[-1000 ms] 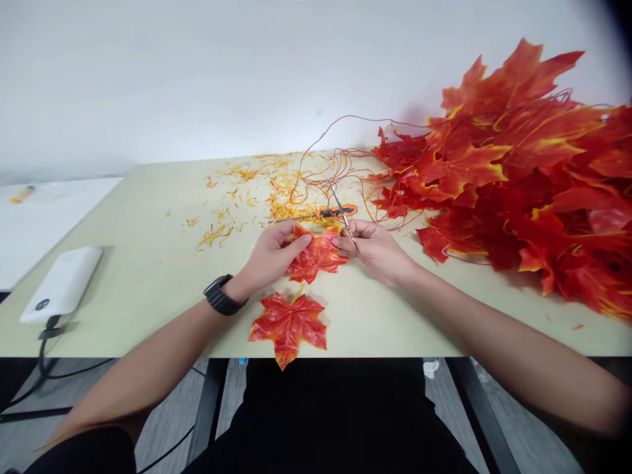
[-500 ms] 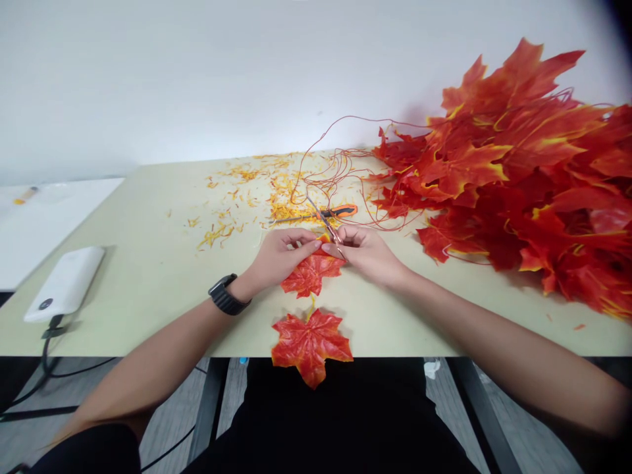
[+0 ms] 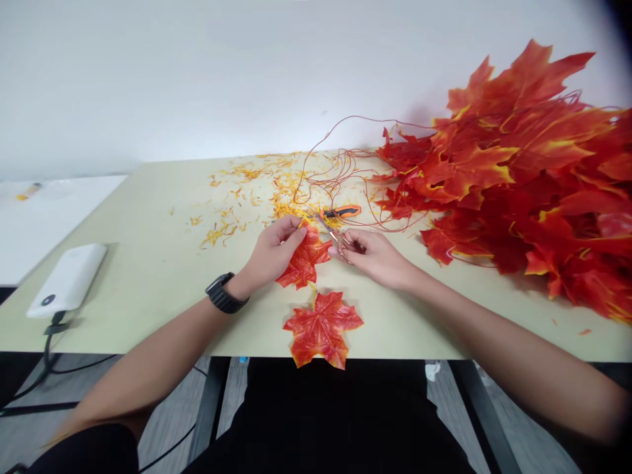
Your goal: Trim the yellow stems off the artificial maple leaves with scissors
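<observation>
The left hand (image 3: 270, 253) pinches a glossy red artificial maple leaf (image 3: 303, 260) by its pointed edge. The right hand (image 3: 376, 259) curls closed around thin metal scissors (image 3: 340, 240), just beside the leaf. Another flat leaf (image 3: 322, 329) lies nearer on the pale table (image 3: 148, 289).

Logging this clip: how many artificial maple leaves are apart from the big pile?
2: one leaf in the left hand, another leaf lying on the table below it.

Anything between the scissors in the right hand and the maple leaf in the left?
Nothing visible: the slim metal scissors in the right hand sit right at the edge of the red-orange artificial maple leaf in the left hand.
</observation>
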{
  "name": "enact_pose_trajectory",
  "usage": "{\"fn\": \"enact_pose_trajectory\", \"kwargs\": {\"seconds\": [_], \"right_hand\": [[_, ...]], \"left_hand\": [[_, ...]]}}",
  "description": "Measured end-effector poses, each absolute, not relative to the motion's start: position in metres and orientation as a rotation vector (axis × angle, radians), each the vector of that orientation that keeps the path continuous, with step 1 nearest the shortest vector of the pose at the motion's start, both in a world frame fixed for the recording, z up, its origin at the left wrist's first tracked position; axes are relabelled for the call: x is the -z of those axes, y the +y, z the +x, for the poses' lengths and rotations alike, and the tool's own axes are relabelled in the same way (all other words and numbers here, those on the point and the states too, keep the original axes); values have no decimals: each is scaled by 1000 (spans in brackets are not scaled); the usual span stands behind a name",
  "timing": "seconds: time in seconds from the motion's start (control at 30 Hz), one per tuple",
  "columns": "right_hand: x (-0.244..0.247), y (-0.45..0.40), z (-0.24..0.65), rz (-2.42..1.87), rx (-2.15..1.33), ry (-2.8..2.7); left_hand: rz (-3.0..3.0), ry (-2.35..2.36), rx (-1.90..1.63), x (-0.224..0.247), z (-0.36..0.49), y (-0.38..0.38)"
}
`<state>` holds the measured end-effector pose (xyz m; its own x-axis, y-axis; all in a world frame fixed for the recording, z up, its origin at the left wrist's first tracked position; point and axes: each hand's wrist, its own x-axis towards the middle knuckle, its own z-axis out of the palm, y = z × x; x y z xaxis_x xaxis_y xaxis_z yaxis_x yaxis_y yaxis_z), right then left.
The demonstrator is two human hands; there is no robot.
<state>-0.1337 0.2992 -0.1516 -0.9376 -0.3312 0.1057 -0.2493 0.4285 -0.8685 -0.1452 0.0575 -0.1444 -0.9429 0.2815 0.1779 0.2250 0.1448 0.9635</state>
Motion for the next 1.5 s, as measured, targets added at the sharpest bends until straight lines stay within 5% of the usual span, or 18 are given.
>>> {"fn": "enact_pose_trajectory", "kwargs": {"seconds": [1.5], "right_hand": [[159, 298, -131, -532, 1526, 2534]], "left_hand": [[494, 2411, -2020, 154, -147, 59]]}}
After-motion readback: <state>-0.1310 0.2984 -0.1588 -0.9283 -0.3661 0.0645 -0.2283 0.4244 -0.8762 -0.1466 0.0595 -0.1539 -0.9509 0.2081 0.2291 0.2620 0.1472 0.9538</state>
